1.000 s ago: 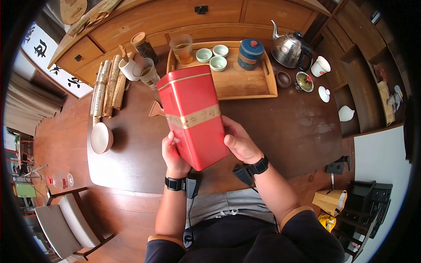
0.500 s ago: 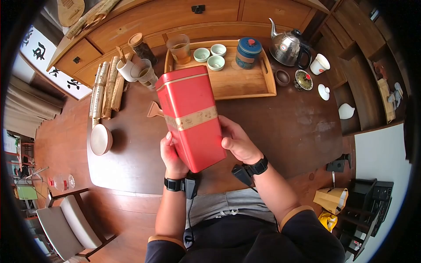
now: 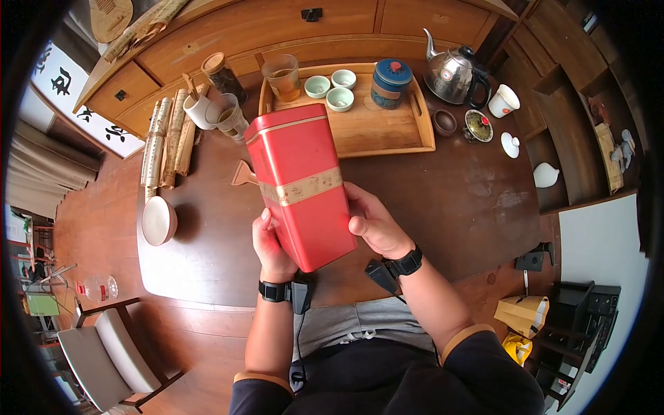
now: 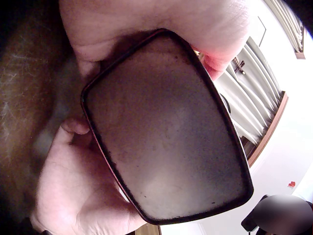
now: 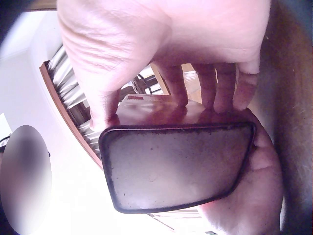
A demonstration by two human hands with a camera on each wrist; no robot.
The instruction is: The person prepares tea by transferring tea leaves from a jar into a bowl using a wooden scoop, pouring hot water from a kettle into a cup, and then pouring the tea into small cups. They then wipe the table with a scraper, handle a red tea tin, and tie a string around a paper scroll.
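Observation:
A tall red tin (image 3: pixel 315 228) with a gold patterned band round its middle is held up over the table, tilted with its lid end toward the tray. My left hand (image 3: pixel 271 250) grips its lower left side, thumb laid up along the edge. On the opposite side my right hand (image 3: pixel 380 227) holds it, thumb on the near face and fingers reaching behind. Both wrist views look at the tin's dark flat base (image 4: pixel 166 132), with a hand on either side. In the right wrist view several right fingers (image 5: pixel 208 88) press on the tin's wall.
Behind the tin stands a wooden tray (image 3: pixel 377 147) with small green cups (image 3: pixel 339 99), a glass of tea (image 3: pixel 282 79) and a blue canister (image 3: pixel 391 84). A kettle (image 3: pixel 453 79) is at the right. Bamboo scrolls (image 3: pixel 166 142) and a bowl (image 3: pixel 159 221) lie left.
Over the second the tin shifts very slightly left and down in the head view, along with a small shift of the scene. Both hands keep the same hold.

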